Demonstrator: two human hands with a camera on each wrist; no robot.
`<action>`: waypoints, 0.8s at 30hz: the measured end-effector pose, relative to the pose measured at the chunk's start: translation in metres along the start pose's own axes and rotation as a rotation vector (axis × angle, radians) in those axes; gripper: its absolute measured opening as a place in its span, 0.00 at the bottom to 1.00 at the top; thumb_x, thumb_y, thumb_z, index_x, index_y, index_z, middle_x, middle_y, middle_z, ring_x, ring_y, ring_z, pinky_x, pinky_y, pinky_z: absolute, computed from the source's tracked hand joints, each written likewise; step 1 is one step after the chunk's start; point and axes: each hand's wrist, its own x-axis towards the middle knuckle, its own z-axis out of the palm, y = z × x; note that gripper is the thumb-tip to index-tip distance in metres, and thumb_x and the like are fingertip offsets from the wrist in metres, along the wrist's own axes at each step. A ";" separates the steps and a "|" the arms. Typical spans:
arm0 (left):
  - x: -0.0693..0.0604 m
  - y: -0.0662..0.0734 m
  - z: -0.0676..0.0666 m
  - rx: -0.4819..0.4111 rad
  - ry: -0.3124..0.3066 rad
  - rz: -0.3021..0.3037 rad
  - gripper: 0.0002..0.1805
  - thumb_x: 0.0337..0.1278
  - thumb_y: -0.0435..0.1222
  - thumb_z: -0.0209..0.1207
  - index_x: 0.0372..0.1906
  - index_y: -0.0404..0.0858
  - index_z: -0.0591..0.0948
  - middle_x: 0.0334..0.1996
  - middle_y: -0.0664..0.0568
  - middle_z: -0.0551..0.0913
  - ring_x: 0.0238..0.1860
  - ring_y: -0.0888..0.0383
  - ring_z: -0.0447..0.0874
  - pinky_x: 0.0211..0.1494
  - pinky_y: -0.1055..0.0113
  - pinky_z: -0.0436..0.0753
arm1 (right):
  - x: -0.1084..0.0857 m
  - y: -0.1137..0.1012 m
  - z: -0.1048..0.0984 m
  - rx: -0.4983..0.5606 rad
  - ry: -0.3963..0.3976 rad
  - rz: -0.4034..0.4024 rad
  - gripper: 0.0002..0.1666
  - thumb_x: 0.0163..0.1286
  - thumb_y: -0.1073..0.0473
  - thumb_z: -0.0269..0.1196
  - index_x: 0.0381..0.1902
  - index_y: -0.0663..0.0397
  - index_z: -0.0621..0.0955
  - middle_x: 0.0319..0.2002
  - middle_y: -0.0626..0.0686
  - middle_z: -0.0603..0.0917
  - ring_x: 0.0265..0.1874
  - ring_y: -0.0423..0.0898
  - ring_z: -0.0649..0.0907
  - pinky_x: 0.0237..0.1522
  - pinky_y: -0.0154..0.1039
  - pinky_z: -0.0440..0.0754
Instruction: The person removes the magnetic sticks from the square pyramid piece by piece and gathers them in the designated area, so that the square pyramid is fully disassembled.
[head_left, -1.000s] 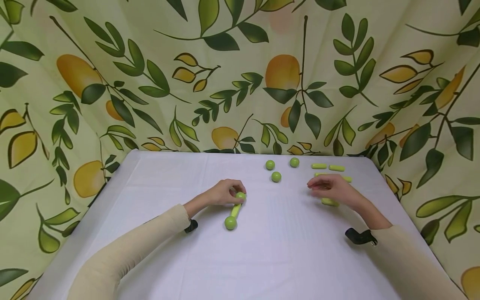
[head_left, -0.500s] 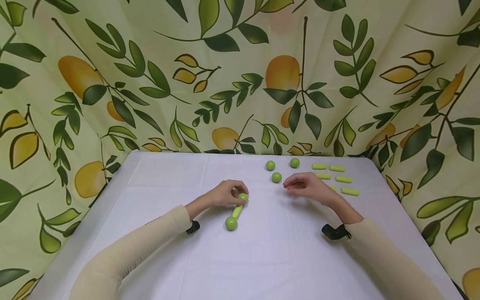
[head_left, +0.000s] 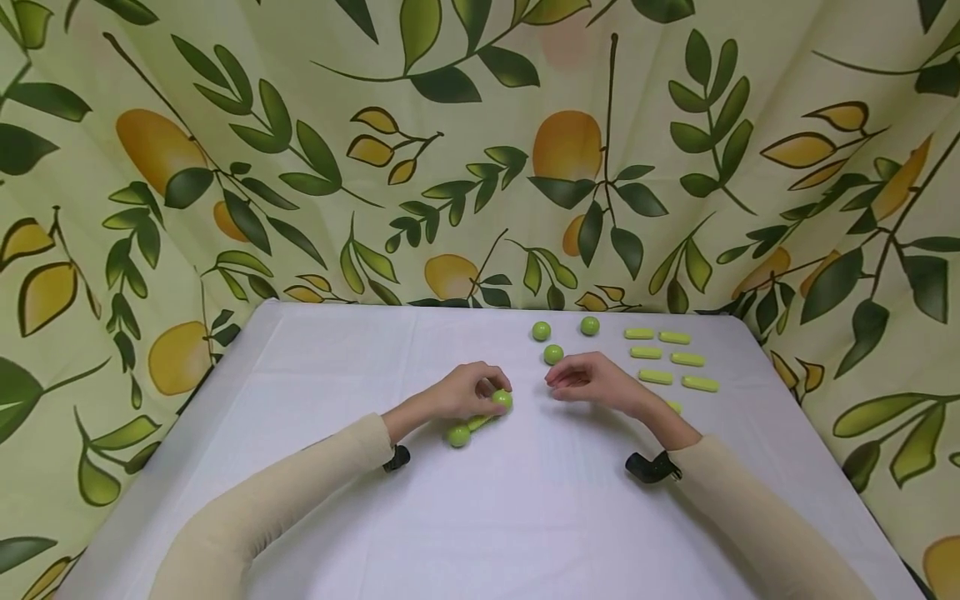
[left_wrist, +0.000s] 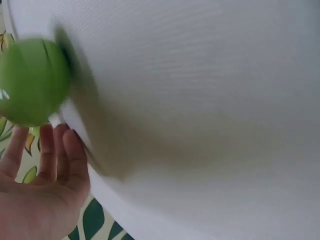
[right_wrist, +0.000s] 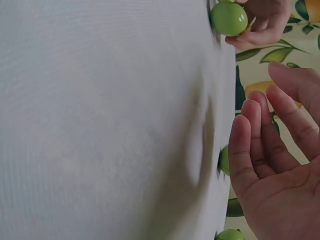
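My left hand [head_left: 467,393] pinches a green ball [head_left: 502,401] between thumb and fingers. A short yellow-green stick [head_left: 479,422] runs from that ball to a second green ball [head_left: 458,436] nearer the wrist, partly behind the hand. In the left wrist view this nearer ball [left_wrist: 34,81] looms large and blurred beside the fingers. To the right, my right hand [head_left: 596,383] hovers over the table with fingers loosely bent and nothing in them. The right wrist view shows its bare palm [right_wrist: 277,197]. Just beyond its fingertips lies a loose green ball [head_left: 553,354].
Two more green balls, one left [head_left: 542,331] and one right [head_left: 590,326], lie at the back of the white-covered table [head_left: 480,533]. Several yellow-green sticks [head_left: 656,377] lie in rows at the back right, one partly behind the right wrist. A leaf-patterned curtain [head_left: 480,167] surrounds the table.
My right hand has moved left from over the sticks to near the loose balls. The left hand has shifted slightly right, turning the joined balls and stick to a flatter slant.
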 end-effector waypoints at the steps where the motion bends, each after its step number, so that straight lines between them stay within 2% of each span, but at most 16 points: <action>1: -0.001 0.000 0.000 0.006 -0.002 -0.007 0.16 0.59 0.34 0.72 0.51 0.38 0.82 0.46 0.53 0.83 0.46 0.56 0.82 0.53 0.63 0.80 | 0.001 0.000 0.001 0.000 -0.004 0.000 0.16 0.65 0.67 0.72 0.50 0.69 0.84 0.46 0.63 0.86 0.42 0.51 0.84 0.47 0.36 0.83; 6: -0.013 -0.003 -0.002 -0.004 0.013 -0.044 0.29 0.52 0.34 0.77 0.58 0.36 0.77 0.48 0.49 0.81 0.46 0.56 0.82 0.53 0.62 0.80 | 0.003 0.001 0.005 0.014 -0.011 0.001 0.16 0.65 0.68 0.72 0.49 0.69 0.84 0.46 0.63 0.86 0.42 0.51 0.85 0.47 0.36 0.83; 8: -0.020 -0.004 -0.004 -0.004 0.026 -0.050 0.29 0.50 0.33 0.77 0.57 0.36 0.76 0.48 0.49 0.81 0.44 0.56 0.82 0.52 0.63 0.80 | 0.004 0.002 0.007 0.015 -0.012 -0.005 0.16 0.64 0.68 0.72 0.49 0.69 0.84 0.45 0.63 0.86 0.41 0.50 0.85 0.46 0.36 0.83; 12: -0.029 -0.007 -0.007 0.004 0.042 -0.036 0.21 0.52 0.29 0.75 0.50 0.36 0.79 0.42 0.52 0.82 0.41 0.58 0.81 0.48 0.65 0.80 | 0.004 0.003 0.008 0.012 -0.014 -0.019 0.16 0.65 0.68 0.72 0.48 0.70 0.84 0.45 0.62 0.86 0.41 0.50 0.85 0.46 0.37 0.84; 16: -0.031 -0.013 -0.009 -0.002 0.053 -0.006 0.12 0.55 0.28 0.73 0.42 0.37 0.83 0.36 0.55 0.83 0.38 0.60 0.82 0.45 0.65 0.82 | 0.004 0.004 0.010 0.011 -0.016 -0.015 0.16 0.65 0.68 0.72 0.48 0.69 0.84 0.44 0.61 0.86 0.40 0.49 0.85 0.46 0.37 0.84; 24: -0.026 -0.021 -0.011 -0.034 0.054 0.002 0.09 0.56 0.30 0.73 0.41 0.38 0.86 0.36 0.57 0.85 0.37 0.61 0.82 0.44 0.67 0.82 | 0.010 0.005 0.017 0.011 -0.034 -0.014 0.15 0.64 0.69 0.72 0.49 0.68 0.84 0.44 0.60 0.86 0.41 0.51 0.85 0.45 0.37 0.84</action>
